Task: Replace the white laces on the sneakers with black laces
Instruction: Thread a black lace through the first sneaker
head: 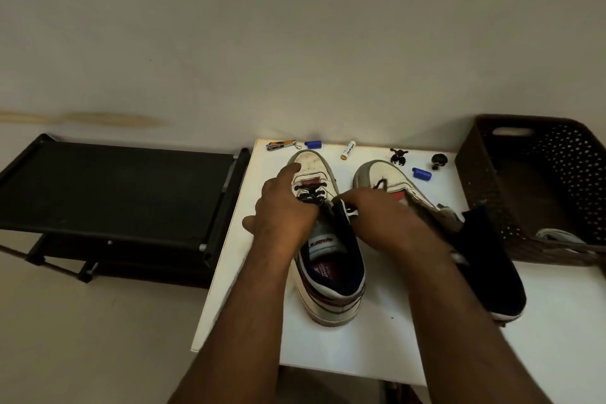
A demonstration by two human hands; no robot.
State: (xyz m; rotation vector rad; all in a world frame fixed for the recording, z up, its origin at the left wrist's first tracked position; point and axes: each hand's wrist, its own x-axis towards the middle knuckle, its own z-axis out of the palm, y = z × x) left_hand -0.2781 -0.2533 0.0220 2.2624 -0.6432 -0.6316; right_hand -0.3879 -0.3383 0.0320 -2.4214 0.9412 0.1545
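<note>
While both sneakers sit on the white square tabletop (360, 348) against a plain cream wall (295, 26), the left hand (282, 207) presses the left white leather sneaker (331, 272); the right hand (383, 216) pinches its black lace (310, 197).

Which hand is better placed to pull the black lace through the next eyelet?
Probably the right hand: its fingertips pinch at the black lace by the eyelets, while the left hand steadies the left sneaker.

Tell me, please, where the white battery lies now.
In the head view the white battery lies at the table's far edge, between the toes of the two sneakers, right of a blue cap.
</note>
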